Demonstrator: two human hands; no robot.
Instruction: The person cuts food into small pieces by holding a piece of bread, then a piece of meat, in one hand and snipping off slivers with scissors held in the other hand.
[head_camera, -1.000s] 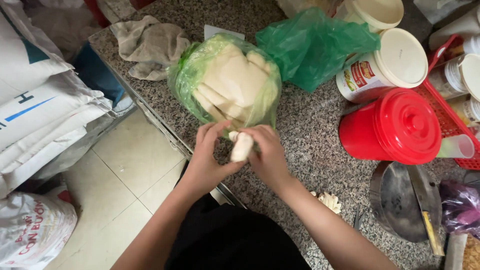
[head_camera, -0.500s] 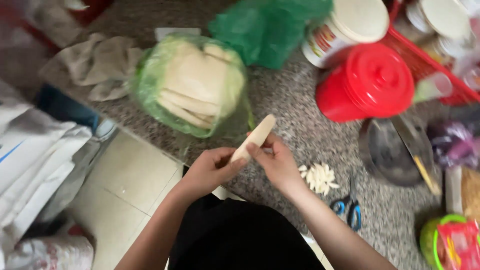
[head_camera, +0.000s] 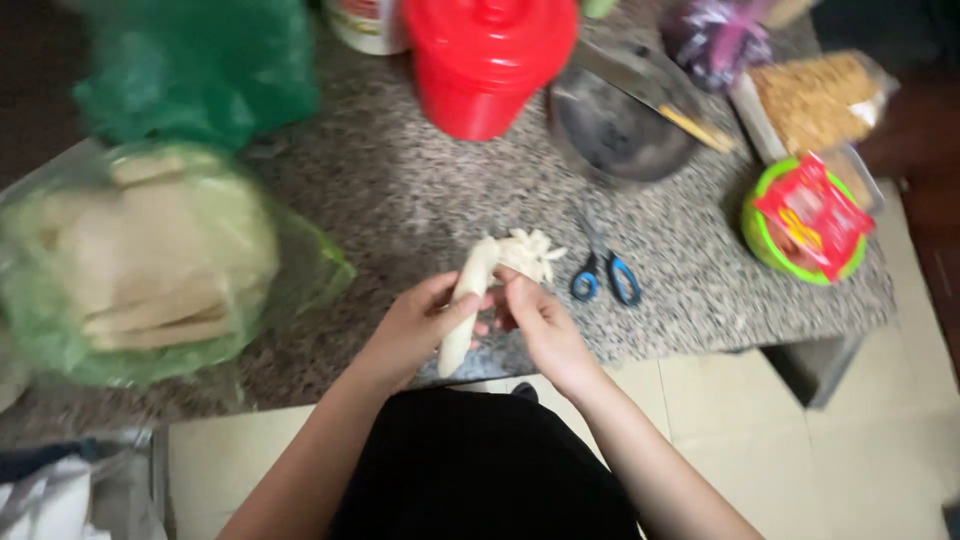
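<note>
A pale, long strip of vegetable sits at the near edge of the counter, held up between both hands. The left hand is curled around its lower half, fingers closed on it. The right hand pinches the strip near its middle with bent fingers. Half a second ago the strip pointed up and to the right; now it stands steeper, its top end close to the small heap of cut white pieces just beyond the hands.

Just right of that heap lie blue-handled scissors. To the left is a green plastic bag of pale strips; in the earlier view it lay far and left of the hands, now it fills the left side. Another green bag lies beyond it. A red lidded tub stands at the far middle, with a dark metal bowl to its right and a knife across the bowl. On the right sits a green bowl with a red packet on top.
</note>
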